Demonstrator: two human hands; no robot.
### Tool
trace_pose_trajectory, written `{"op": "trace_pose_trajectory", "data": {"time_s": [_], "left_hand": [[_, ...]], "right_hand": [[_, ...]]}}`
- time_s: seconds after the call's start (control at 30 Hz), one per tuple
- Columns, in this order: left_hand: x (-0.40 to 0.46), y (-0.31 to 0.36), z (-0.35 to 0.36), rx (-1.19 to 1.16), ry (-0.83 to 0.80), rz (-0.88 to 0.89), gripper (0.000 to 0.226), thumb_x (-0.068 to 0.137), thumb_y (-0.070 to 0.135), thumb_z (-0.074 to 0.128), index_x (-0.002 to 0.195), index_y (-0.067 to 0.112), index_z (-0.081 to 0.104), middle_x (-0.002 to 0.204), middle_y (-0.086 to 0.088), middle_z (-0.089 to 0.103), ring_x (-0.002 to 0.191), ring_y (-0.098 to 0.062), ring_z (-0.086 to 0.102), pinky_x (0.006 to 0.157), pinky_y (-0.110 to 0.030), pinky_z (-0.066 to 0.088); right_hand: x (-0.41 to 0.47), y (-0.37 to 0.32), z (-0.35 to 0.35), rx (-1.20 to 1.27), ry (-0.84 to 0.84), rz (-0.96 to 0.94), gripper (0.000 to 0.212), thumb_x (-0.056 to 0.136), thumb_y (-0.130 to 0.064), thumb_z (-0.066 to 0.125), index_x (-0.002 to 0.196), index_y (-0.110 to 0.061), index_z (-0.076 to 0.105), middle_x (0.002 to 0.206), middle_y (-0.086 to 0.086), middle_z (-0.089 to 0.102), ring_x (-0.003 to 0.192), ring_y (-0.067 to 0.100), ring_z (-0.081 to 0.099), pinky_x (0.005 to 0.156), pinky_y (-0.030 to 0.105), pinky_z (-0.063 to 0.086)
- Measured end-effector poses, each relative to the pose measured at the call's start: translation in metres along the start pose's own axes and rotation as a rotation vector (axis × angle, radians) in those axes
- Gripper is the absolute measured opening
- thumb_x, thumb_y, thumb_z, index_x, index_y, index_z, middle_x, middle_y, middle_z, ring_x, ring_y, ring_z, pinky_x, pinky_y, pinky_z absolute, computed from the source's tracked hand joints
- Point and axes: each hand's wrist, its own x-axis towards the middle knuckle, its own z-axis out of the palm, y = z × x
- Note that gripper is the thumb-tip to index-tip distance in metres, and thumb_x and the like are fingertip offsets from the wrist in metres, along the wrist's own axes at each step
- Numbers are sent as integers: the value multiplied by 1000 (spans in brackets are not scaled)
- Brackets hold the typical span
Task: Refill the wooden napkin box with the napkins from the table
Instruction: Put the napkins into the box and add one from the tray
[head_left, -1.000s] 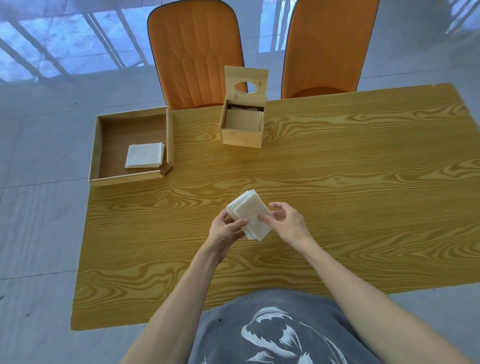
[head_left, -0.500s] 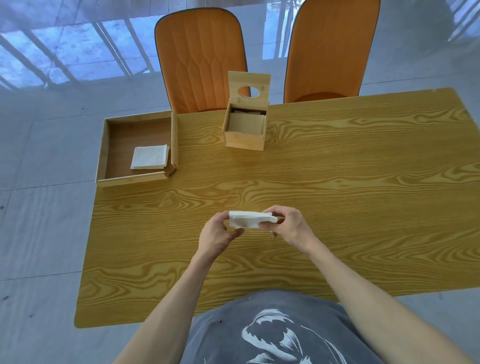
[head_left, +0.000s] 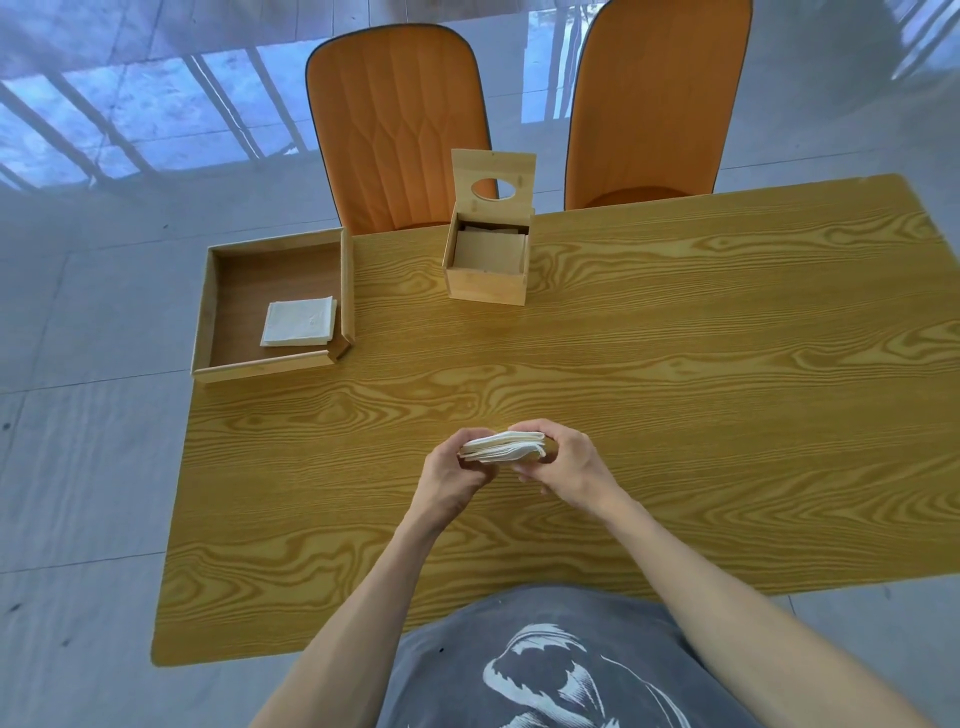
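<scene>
A stack of white napkins (head_left: 501, 447) lies flat between my two hands above the near middle of the table. My left hand (head_left: 451, 475) grips its left end and my right hand (head_left: 563, 465) grips its right end. The wooden napkin box (head_left: 487, 283) stands at the far middle of the table with its lid (head_left: 492, 179), which has an oval hole, tipped up and open. Inside the box I see a tan flat surface. A second stack of white napkins (head_left: 298, 322) rests in a wooden tray (head_left: 260, 369) at the far left.
The wooden table (head_left: 675, 389) stretches wide to the right of my hands. Two orange chairs (head_left: 400, 130) stand behind its far edge. The tray overhangs the table's left edge. Grey tiled floor surrounds the table.
The napkin stack, tilted upright a second ago, has been turned flat and squared between both hands. The hands stay at the same spot over the table.
</scene>
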Motion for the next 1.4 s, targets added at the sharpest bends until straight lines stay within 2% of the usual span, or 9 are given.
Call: {"op": "trace_pose_trajectory", "data": {"time_s": [0.1,0.27,0.4,0.57,0.83,0.97,1.07,1.2,1.4], "left_hand": [[1,-4,-3,-72,15,1,32,79,4,75,105,23,71,82,9,72,70,-8,62,68,-25,51],[5,0,-6,-100,27,24,29,82,5,73,103,24,72,85,5,74,72,-11,65,70,-31,52],[6,1,-6,-66,39,26,29,82,10,75,106,27,70,88,7,75,74,-6,67,70,-26,54],[13,3,-11,-38,47,39,19,85,20,75,103,26,71,94,8,75,78,-12,67,65,-20,49],[60,61,-40,3,71,116,22,90,28,70,109,19,62,99,1,72,87,-24,72,80,-48,59],[91,97,-58,101,138,175,18,89,34,71,105,26,66,100,7,70,89,-21,66,82,-44,58],[113,122,-69,122,191,203,27,87,40,72,108,23,70,97,10,69,89,-16,65,82,-40,56],[138,148,-80,126,219,226,36,85,41,73,112,18,70,99,6,71,90,-11,65,82,-32,57],[166,162,-84,102,261,226,37,84,44,74,111,19,69,101,6,72,94,-10,67,85,-34,58]], "right_hand": [[-2,-3,-5,76,52,24,29,85,-15,78,110,-27,71,104,-8,74,63,15,76,44,24,51],[-1,-7,-7,116,84,42,19,86,-14,76,103,-24,74,99,-6,75,61,16,75,48,30,54],[3,0,-6,33,70,65,21,86,-20,76,103,-32,73,83,-3,78,66,13,75,59,36,62],[8,-4,-12,66,108,93,18,89,-20,74,107,-23,74,93,-6,76,70,8,75,62,36,63],[54,-38,-40,98,162,16,30,95,-29,66,122,-17,62,105,-1,71,67,15,74,49,28,55],[87,-60,-58,68,189,-33,24,97,-35,62,116,-20,61,101,-1,71,65,17,74,54,28,55],[112,-74,-69,17,216,-76,32,97,-38,61,118,-14,63,97,0,72,59,12,72,60,22,53],[138,-90,-81,-3,255,-114,35,96,-39,61,119,-13,65,97,-1,71,58,10,69,63,27,57],[168,-105,-91,30,317,-101,41,95,-40,63,125,-12,61,95,-6,69,61,9,68,53,24,54]]}}
